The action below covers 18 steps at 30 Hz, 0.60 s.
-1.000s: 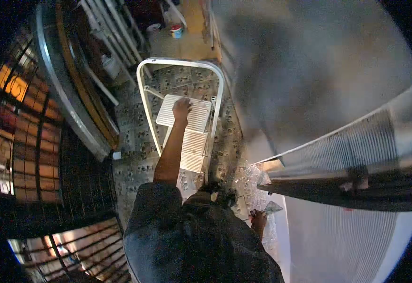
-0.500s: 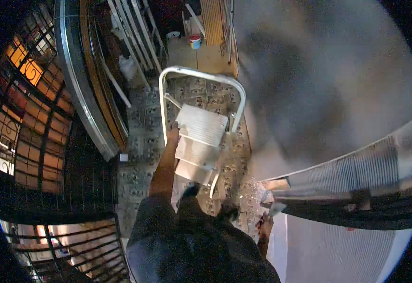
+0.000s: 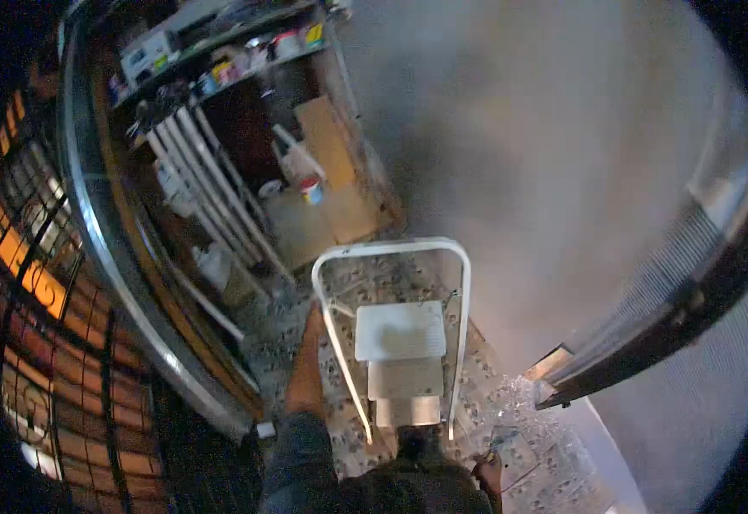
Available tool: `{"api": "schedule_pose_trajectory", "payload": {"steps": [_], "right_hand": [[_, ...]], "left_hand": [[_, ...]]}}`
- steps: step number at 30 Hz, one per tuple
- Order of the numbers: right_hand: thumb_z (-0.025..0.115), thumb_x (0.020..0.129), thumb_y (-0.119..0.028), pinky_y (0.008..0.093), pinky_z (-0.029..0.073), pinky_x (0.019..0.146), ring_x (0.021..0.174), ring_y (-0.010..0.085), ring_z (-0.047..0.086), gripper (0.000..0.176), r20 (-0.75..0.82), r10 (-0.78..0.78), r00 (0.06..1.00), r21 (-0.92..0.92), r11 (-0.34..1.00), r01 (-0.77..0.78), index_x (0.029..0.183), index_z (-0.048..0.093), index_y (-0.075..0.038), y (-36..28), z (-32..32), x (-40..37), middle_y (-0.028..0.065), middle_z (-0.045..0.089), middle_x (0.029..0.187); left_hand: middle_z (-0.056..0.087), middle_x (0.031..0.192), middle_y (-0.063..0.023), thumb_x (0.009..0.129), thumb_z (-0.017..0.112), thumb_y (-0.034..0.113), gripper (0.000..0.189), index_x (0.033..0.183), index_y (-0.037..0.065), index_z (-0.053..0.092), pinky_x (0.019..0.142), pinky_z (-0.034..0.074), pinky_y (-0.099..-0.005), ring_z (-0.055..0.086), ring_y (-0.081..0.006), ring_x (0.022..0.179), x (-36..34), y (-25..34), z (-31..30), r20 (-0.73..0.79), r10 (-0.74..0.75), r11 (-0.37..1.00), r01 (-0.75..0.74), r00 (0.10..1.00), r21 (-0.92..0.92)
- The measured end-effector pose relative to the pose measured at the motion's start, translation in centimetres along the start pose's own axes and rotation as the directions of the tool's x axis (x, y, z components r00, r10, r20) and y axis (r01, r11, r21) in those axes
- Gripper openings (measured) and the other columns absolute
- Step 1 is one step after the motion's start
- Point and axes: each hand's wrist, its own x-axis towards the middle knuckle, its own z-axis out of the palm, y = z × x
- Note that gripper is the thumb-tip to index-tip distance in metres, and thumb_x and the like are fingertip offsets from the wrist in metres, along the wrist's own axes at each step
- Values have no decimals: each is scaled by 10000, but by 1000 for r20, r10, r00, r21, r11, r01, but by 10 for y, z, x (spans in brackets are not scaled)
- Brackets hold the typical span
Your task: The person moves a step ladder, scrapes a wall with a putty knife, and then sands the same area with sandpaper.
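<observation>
A white folding step ladder (image 3: 401, 330) with ribbed treads stands on the patterned tile floor in front of me. My left hand (image 3: 315, 320) is closed around its left side rail, and the fingers are partly hidden by the rail. Low on the right, my right hand (image 3: 487, 471) is closed on a scraper (image 3: 504, 437) with a flat greyish blade, which looks blurred and dim. Pale crumbled debris (image 3: 519, 403) lies scattered on the floor past that hand. A dark shape, perhaps my leg, meets the lowest tread.
Long pale planks (image 3: 211, 184) lean at the left, under a shelf (image 3: 262, 73) of jars and boxes. A small paint bucket (image 3: 311, 190) sits beyond the ladder. Patchy grey wall (image 3: 511, 171) rises at right. Grilled windows (image 3: 57, 300) line the left side.
My view has tilted up and turned, bringing the shelf into sight. The ladder now appears lower and straighter, with my left hand higher along its rail. My right hand appears lower.
</observation>
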Motion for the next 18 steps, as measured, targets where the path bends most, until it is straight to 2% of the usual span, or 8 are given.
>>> {"api": "schedule_pose_trajectory", "payload": {"steps": [1,3,5,7,12,15,16,18], "right_hand": [[601,798,-155,282,291,296,300,145,406,180,-158,-190,969,-591,804,61,766,467,-39,6,5,-6,75,512,485],[602,783,-126,280,305,298,313,145,420,188,-135,-393,910,-628,744,228,815,439,-39,24,-10,-20,69,513,501],[604,752,-69,276,333,301,338,147,449,276,-7,-691,723,-715,509,479,913,382,-39,67,-50,-30,56,514,534],[578,735,-34,279,358,308,345,154,454,306,-123,-675,727,-858,441,264,938,350,-31,86,-80,-32,59,502,531],[553,737,-33,287,344,320,397,170,479,267,-638,-286,715,-412,911,-2,911,351,-13,40,-32,-122,127,518,616],[615,789,-257,314,426,486,515,165,437,857,-470,-235,851,-721,658,-216,1404,29,-148,84,-68,-130,142,535,654],[553,823,-170,330,421,510,547,183,460,573,-452,-223,864,-746,626,-228,1310,264,-87,6,19,-197,114,546,691],[550,813,-142,319,403,507,530,170,443,411,-478,-244,844,-575,813,-90,1173,364,-79,44,27,-189,83,536,689]], "left_hand": [[481,1206,-120,878,448,269,502,1318,62,324,658,408,-385,502,-238,808,-12,-6,0,-12,138,889,-119,990,442],[528,1154,-128,865,469,176,485,1312,46,332,473,454,-402,567,-237,575,-26,50,-7,105,377,149,-172,920,974],[528,1117,-152,853,498,212,465,1259,28,364,573,451,-415,560,-261,695,5,44,20,53,228,475,-159,972,865],[529,1041,-198,829,557,286,453,1151,-6,428,775,446,-440,546,-310,935,7,53,36,109,-171,901,110,979,420],[557,954,-239,835,535,225,373,1103,-25,467,710,460,-458,571,-348,842,-27,76,6,43,141,928,-147,989,343],[575,969,-221,899,317,439,545,1099,-30,514,742,452,-427,569,-346,899,-42,123,-9,120,-242,937,199,963,286],[576,966,-212,894,334,440,540,1125,-15,511,719,449,-436,575,-329,870,-72,154,-23,66,-448,846,446,892,-290],[583,936,-205,864,413,388,477,1085,-21,521,683,455,-437,579,-333,822,-67,137,-26,91,-411,898,420,907,-133]]}}
